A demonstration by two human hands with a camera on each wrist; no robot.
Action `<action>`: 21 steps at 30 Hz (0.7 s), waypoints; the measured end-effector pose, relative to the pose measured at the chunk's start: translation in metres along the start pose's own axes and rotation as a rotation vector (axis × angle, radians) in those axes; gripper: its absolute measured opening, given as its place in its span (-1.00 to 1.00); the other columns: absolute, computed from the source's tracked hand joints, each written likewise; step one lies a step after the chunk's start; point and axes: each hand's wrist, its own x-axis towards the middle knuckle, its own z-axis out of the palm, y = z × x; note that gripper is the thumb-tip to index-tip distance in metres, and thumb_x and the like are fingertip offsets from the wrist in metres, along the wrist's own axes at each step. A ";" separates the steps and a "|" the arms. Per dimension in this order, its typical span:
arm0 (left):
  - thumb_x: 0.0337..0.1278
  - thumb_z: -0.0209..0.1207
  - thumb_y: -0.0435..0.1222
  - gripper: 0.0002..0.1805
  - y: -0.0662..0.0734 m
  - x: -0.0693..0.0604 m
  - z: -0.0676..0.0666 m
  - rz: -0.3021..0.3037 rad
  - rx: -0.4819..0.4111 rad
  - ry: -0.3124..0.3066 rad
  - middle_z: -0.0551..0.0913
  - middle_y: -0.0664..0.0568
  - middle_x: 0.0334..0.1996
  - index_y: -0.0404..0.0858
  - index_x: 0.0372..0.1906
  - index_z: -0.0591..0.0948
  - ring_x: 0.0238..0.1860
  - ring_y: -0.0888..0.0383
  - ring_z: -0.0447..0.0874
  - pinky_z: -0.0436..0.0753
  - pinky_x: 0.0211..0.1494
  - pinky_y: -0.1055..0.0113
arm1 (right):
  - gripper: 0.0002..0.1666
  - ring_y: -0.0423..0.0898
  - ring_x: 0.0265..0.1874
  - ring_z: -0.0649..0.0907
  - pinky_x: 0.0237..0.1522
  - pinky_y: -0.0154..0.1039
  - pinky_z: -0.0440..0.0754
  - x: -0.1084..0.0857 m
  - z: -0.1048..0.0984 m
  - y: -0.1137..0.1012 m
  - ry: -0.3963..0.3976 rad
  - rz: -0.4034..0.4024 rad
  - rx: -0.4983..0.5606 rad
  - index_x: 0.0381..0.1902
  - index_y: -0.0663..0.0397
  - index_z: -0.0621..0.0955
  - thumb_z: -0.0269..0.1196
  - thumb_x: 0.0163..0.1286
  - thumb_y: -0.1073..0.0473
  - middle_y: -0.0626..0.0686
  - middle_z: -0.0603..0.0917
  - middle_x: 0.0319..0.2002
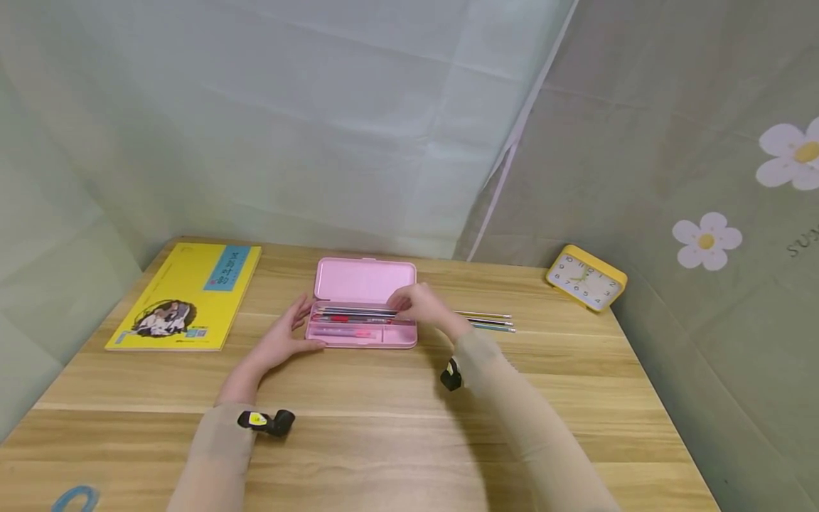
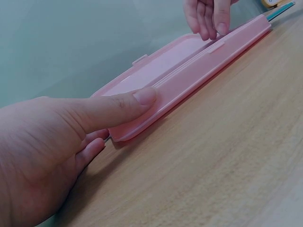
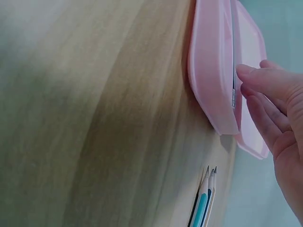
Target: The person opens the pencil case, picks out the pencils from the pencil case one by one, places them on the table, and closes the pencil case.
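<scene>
A pink pencil case (image 1: pixel 366 281) lies with its lid raised at the back; it holds several pencils, a red pen and a pink-purple pen. My left hand (image 1: pixel 281 341) grips the case's left end, thumb on the front wall in the left wrist view (image 2: pixel 137 99) and fingers round the far side. Over the right part of the case is my right hand (image 1: pixel 419 304), its thumb and fingertips apart beside a pencil end (image 3: pixel 233 98) in the right wrist view. More pencils (image 1: pixel 495 323) lie on the table right of the case.
A yellow book (image 1: pixel 192 284) lies at the back left of the wooden table (image 1: pixel 358 441). A yellow clock (image 1: pixel 585 277) stands at the back right. Part of a blue object (image 1: pixel 77 498) shows at the front left edge. Curtains hang behind and on the right.
</scene>
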 end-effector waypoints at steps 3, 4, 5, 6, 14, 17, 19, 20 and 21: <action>0.01 0.43 -0.10 0.24 0.000 0.000 0.000 0.004 0.000 0.001 0.05 -0.35 0.51 -0.35 0.55 -0.20 0.44 -0.40 0.12 0.15 0.49 -0.25 | -0.73 -0.02 -0.21 0.75 -0.11 -0.40 0.71 0.000 0.001 0.000 -0.011 0.001 0.002 -0.16 0.28 0.70 0.41 0.12 0.40 0.17 0.78 -0.21; 0.01 0.43 -0.10 0.24 0.000 0.000 0.000 0.005 -0.001 0.001 0.05 -0.35 0.51 -0.35 0.55 -0.20 0.43 -0.40 0.12 0.15 0.49 -0.25 | -0.73 -0.02 -0.21 0.75 -0.11 -0.40 0.71 0.000 0.001 -0.001 -0.015 0.002 0.001 -0.16 0.28 0.70 0.41 0.12 0.40 0.16 0.78 -0.21; 0.01 0.43 -0.10 0.24 0.000 0.000 0.000 0.006 0.001 0.000 0.05 -0.35 0.51 -0.35 0.55 -0.19 0.43 -0.40 0.12 0.15 0.49 -0.25 | -0.73 -0.02 -0.20 0.75 -0.10 -0.40 0.71 0.000 0.001 -0.001 -0.017 0.003 -0.001 -0.16 0.27 0.70 0.41 0.12 0.40 0.16 0.78 -0.21; 0.01 0.43 -0.10 0.24 0.000 0.000 0.000 0.008 0.000 -0.001 0.06 -0.35 0.51 -0.36 0.55 -0.19 0.43 -0.41 0.12 0.16 0.48 -0.26 | -0.73 -0.02 -0.20 0.75 -0.10 -0.40 0.70 0.000 0.001 0.000 -0.017 0.003 -0.004 -0.16 0.27 0.70 0.42 0.12 0.39 0.16 0.78 -0.20; 0.02 0.43 -0.10 0.23 0.001 -0.001 -0.001 0.003 -0.002 -0.003 0.05 -0.35 0.51 -0.33 0.55 -0.18 0.44 -0.40 0.12 0.15 0.49 -0.25 | -0.74 -0.02 -0.20 0.75 -0.10 -0.42 0.70 0.002 0.005 0.003 -0.021 -0.006 -0.045 -0.16 0.27 0.71 0.40 0.13 0.40 0.15 0.78 -0.21; 0.02 0.43 -0.10 0.22 0.001 -0.001 -0.001 0.005 0.002 -0.003 0.05 -0.36 0.50 -0.33 0.55 -0.17 0.43 -0.40 0.12 0.16 0.49 -0.24 | -0.74 -0.04 -0.20 0.75 -0.10 -0.44 0.69 0.002 0.007 0.004 -0.025 -0.008 -0.066 -0.16 0.26 0.71 0.40 0.14 0.40 0.14 0.78 -0.20; 0.02 0.43 -0.10 0.21 0.001 -0.001 -0.001 0.005 -0.001 -0.004 0.06 -0.36 0.50 -0.33 0.55 -0.16 0.44 -0.40 0.12 0.16 0.49 -0.24 | -0.73 -0.04 -0.20 0.75 -0.10 -0.44 0.69 0.002 0.008 0.003 -0.026 -0.007 -0.074 -0.15 0.26 0.71 0.40 0.14 0.40 0.14 0.78 -0.19; 0.01 0.43 -0.10 0.21 0.001 -0.001 -0.001 0.005 -0.002 -0.004 0.05 -0.37 0.50 -0.34 0.55 -0.16 0.44 -0.40 0.12 0.16 0.49 -0.24 | -0.73 -0.03 -0.19 0.75 -0.09 -0.43 0.70 0.002 0.008 0.003 -0.026 -0.006 -0.076 -0.15 0.27 0.71 0.40 0.14 0.40 0.14 0.78 -0.19; 0.01 0.43 -0.10 0.21 0.001 -0.001 -0.001 0.006 -0.003 -0.005 0.05 -0.37 0.50 -0.34 0.55 -0.16 0.44 -0.40 0.12 0.16 0.49 -0.24 | -0.73 -0.03 -0.19 0.75 -0.09 -0.42 0.70 0.002 0.008 0.003 -0.027 -0.004 -0.077 -0.15 0.27 0.71 0.40 0.14 0.41 0.14 0.78 -0.19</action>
